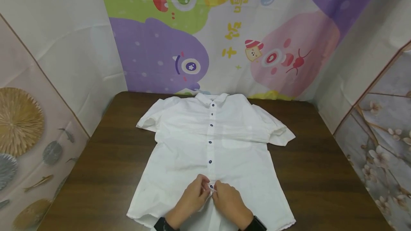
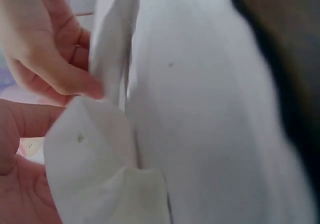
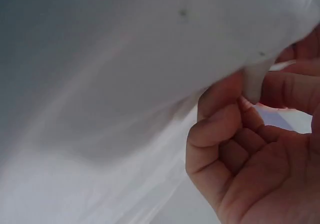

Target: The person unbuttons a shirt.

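A white short-sleeved shirt (image 1: 183,156) lies front up, collar at the far side, with dark buttons down its middle strip. Over the lower part of that strip, my left hand (image 1: 194,194) and right hand (image 1: 229,200) meet on either side of a dark button (image 1: 211,186). My left thumb and fingers pinch the shirt edge by this button. From the other side, the right hand pinches the cloth close beside it. Both wrist views show the front edge lifted and folded between the fingertips, with part of the fingers hidden behind the cloth.
The shirt lies on a dark brown wooden table (image 1: 106,174). Behind it hangs a cloth with cartoon figures (image 1: 160,52). Patterned hangings stand at the left (image 1: 29,74) and right (image 1: 379,124). A black band (image 1: 163,225) is on the left wrist, another black band (image 1: 255,224) on the right.
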`<state>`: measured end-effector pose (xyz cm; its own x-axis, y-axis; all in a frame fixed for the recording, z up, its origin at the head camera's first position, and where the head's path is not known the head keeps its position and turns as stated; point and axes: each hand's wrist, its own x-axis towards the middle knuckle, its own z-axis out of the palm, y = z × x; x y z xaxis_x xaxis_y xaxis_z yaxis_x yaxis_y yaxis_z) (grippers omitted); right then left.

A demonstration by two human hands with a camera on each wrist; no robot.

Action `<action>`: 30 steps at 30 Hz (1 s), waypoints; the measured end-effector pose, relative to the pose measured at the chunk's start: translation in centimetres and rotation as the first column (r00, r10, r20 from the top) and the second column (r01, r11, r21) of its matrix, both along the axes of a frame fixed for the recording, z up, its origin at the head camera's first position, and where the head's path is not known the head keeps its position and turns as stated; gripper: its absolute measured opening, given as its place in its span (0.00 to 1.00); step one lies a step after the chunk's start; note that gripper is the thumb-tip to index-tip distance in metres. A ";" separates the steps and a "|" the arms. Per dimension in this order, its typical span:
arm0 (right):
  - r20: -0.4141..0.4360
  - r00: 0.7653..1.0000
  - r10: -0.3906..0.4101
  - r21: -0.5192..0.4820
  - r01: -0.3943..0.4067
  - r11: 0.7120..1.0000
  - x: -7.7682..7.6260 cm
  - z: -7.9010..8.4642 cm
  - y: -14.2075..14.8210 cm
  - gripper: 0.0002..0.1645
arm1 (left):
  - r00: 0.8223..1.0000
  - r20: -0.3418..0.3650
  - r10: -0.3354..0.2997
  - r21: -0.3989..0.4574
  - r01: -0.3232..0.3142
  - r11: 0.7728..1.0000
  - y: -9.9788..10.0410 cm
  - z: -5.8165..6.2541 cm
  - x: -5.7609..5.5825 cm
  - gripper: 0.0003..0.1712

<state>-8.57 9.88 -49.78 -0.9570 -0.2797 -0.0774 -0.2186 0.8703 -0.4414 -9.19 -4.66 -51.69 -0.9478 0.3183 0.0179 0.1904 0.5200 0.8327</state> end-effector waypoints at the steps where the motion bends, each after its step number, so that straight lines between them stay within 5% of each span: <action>1: 0.004 1.000 0.003 -0.010 -0.003 1.000 -0.1 0.2 0.1 0.04 | 0.999 -0.029 0.017 -0.002 -0.017 1.000 0.0 0.0 0.1 0.13; 8: 0.002 0.999 0.039 -0.139 -0.038 0.990 -0.6 3.3 1.0 0.04 | 0.976 -0.203 0.078 -0.011 -0.082 0.997 0.4 1.1 -0.2 0.21; 15: -0.108 0.994 -0.021 -0.247 -0.006 0.969 -1.4 6.5 1.5 0.02 | 0.968 -0.200 0.150 0.084 -0.136 0.987 1.0 3.5 -1.7 0.17; 23: -0.212 0.968 -0.132 -0.476 0.015 0.879 -2.0 9.3 1.8 0.03 | 0.933 -0.309 0.183 0.311 -0.083 0.947 1.8 7.0 -3.3 0.11; 27: -0.241 0.957 -0.160 -0.511 0.015 0.859 -2.3 10.0 2.0 0.07 | 0.906 -0.377 0.193 0.318 -0.069 0.946 2.0 8.3 -3.7 0.09; 30: -0.217 0.958 -0.189 -0.503 0.056 0.862 -2.3 10.1 1.9 0.13 | 0.903 -0.387 0.186 0.279 -0.078 0.957 2.1 8.7 -3.7 0.08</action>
<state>-10.90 11.80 -39.66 -0.9541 -0.0966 0.2835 -0.2850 0.5843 -0.7599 -12.89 -2.55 -43.03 -0.8731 0.1242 0.4715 0.4832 0.3488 0.8030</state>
